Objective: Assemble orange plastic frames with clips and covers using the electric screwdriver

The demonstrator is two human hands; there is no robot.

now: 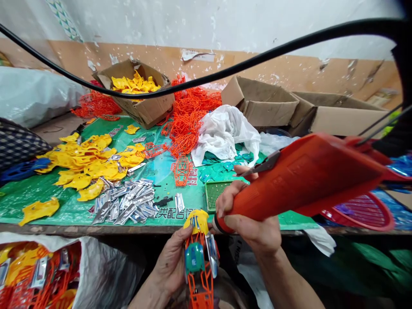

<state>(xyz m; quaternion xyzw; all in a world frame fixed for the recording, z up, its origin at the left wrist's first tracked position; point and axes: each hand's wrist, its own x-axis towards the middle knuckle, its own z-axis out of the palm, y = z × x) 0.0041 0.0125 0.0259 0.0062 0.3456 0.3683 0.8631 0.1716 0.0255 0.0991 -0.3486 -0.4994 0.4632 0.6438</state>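
My left hand is closed around a toy vehicle body with an orange lattice frame, a yellow front piece, a green middle piece and a silver side panel. In my right hand is a red electric screwdriver with a grey lever, my fingers wrapped near its black collar. The tool's lower end points at the toy's right side near the yellow piece; its tip is hidden, so contact cannot be told. On the bench ahead lie silver panels and yellow pieces.
Orange frames are heaped behind, beside a box of yellow pieces. A green basket, white cloth and two cartons stand right. A sack of assembled parts is lower left. A black cable crosses above.
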